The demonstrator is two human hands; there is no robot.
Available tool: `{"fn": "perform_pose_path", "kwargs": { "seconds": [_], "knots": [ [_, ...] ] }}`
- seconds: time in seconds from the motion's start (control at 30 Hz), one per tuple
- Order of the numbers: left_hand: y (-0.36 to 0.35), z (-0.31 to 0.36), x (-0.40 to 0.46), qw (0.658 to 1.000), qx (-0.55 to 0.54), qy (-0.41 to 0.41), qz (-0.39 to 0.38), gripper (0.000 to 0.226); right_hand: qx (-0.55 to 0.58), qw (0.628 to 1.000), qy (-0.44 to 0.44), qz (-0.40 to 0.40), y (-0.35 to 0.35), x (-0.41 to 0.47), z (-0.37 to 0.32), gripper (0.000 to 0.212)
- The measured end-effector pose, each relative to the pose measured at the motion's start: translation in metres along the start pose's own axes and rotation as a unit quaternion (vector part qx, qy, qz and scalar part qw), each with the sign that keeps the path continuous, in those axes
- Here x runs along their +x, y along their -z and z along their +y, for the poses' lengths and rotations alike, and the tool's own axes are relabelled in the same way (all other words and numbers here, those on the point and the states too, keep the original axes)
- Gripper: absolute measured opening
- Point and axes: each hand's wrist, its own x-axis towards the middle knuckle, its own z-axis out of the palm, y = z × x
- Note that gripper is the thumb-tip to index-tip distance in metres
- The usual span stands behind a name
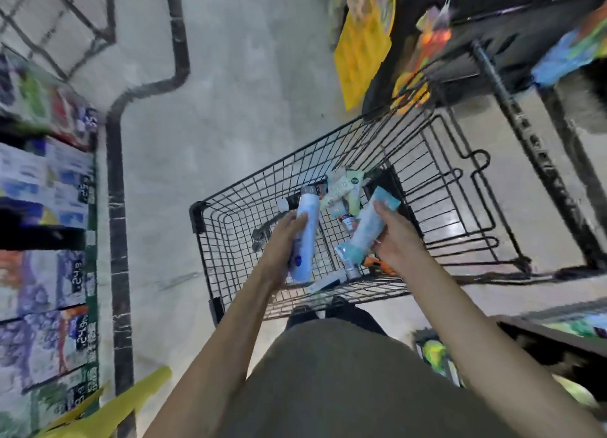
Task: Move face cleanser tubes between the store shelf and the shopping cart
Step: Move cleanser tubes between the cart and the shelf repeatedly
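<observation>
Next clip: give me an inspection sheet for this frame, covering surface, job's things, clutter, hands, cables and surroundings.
Surface: black wire shopping cart on a pale floor.
Job's things: pale blue tube and teal tube held over the cart; more tubes heaped in the basket.
Clutter: nothing seen.
Hands: left hand grips the pale blue tube; right hand grips the teal tube.
Cables: nothing seen.
Surroundings: shelf with boxed goods and price tags at left; blurred colourful packages ahead.

I see the shopping cart at centre frame, with a heap of tubes lying in it. My left hand and right hand sit over its near end, side by side. Shelves run down the left edge.
</observation>
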Motion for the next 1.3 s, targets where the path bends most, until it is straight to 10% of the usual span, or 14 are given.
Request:
{"fn": "perform_pose_path", "kwargs": {
  "seconds": [0.3,0.8,0.93,1.1,1.3],
  "knots": [
    [-0.009,0.04,-0.058,0.99,-0.065,-0.096,-0.086,0.056,0.016,0.994,0.091,-0.049,0.008,-0.107,-0.001,0.041],
    [0.002,0.008,-0.128,0.967,0.046,-0.112,-0.222,0.064,0.087,0.96,0.247,0.097,0.066,-0.251,0.118,0.02],
    [-0.009,-0.017,-0.155,0.968,0.026,-0.066,-0.239,0.08,0.123,0.947,0.267,0.129,0.089,-0.284,0.155,0.024],
    [-0.034,-0.048,-0.195,0.959,0.059,-0.029,-0.277,0.029,0.186,0.918,0.308,0.167,0.123,-0.328,0.19,0.024],
    [-0.075,-0.101,-0.246,0.946,0.102,0.019,-0.306,0.05,0.262,0.878,0.338,0.214,0.175,-0.389,0.236,0.025]
  ]
}}
